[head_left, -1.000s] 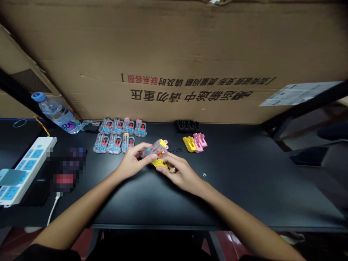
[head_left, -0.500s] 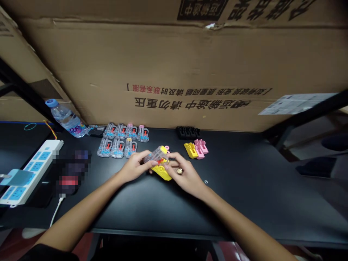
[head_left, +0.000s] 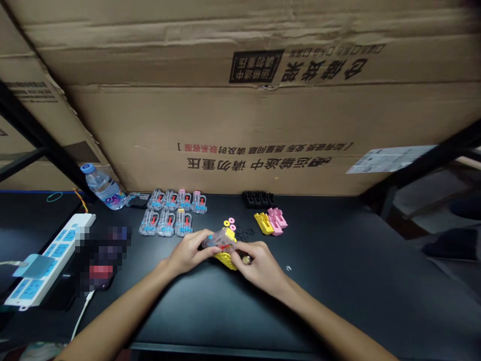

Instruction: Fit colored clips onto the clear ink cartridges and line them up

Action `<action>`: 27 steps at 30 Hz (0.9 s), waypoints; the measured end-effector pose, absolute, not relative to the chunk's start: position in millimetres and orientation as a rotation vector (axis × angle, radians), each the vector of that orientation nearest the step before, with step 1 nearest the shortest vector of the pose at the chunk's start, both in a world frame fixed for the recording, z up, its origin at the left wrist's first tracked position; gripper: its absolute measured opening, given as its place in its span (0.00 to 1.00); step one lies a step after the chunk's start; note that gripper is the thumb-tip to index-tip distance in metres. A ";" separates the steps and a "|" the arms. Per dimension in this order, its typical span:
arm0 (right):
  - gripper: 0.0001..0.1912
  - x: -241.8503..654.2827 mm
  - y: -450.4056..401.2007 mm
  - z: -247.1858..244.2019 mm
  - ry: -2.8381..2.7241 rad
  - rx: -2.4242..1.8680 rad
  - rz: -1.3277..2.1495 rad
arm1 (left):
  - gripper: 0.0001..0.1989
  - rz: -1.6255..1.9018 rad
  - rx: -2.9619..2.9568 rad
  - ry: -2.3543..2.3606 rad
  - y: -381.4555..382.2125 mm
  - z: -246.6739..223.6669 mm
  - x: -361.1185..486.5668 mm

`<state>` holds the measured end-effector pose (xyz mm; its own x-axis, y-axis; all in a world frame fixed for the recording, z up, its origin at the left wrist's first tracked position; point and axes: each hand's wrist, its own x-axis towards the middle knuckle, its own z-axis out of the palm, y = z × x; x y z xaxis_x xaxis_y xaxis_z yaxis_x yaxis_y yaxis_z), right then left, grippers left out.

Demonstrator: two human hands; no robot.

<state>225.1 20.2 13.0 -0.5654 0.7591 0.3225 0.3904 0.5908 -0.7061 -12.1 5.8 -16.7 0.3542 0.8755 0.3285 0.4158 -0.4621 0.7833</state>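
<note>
A clear plastic piece with a yellow end (head_left: 222, 239) is pinched at its left by my left hand (head_left: 190, 252). Below it, a yellow part (head_left: 226, 260) shows between both hands. My right hand (head_left: 259, 263) has its fingers closed at the right side of these pieces, with a small brass-coloured round thing (head_left: 247, 259) by its curled fingers. Just beyond the hands lie pink and yellow rings (head_left: 231, 221) and dark rings (head_left: 246, 233). Several clear assemblies with red and blue bits (head_left: 166, 223) stand in two rows at the left.
Yellow parts (head_left: 264, 223), pink parts (head_left: 277, 221) and black parts (head_left: 258, 199) lie back right. A small crescent piece (head_left: 288, 268) is right of my hand. Left are a bottle (head_left: 105, 188) and power strip (head_left: 52, 260). A cardboard box (head_left: 225, 115) stands behind.
The camera view has tilted up, so the scene sits lower. The clear piece has turned slightly in my hands, and the small rings beyond them now show more fully.
</note>
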 end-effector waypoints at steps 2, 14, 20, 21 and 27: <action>0.17 224.2 19.9 14.2 -2.194 -0.907 0.768 | 0.21 1.057 2.049 1.112 6.0 -17.9 -12.6; 0.21 222.8 15.6 5.9 -2.119 -0.915 0.771 | 0.13 1.415 2.183 1.093 4.1 -18.3 -12.0; 0.15 248.9 52.9 -7.5 -2.152 -0.980 0.549 | 0.26 1.426 2.061 1.261 6.3 -22.5 -21.8; 0.14 256.0 62.2 -7.4 -2.125 -1.020 0.463 | 0.27 1.431 2.080 1.250 7.2 -21.7 -22.8; 0.13 286.5 95.8 -0.5 -1.959 -1.387 0.241 | 0.19 1.091 2.235 1.257 7.0 -8.8 -20.8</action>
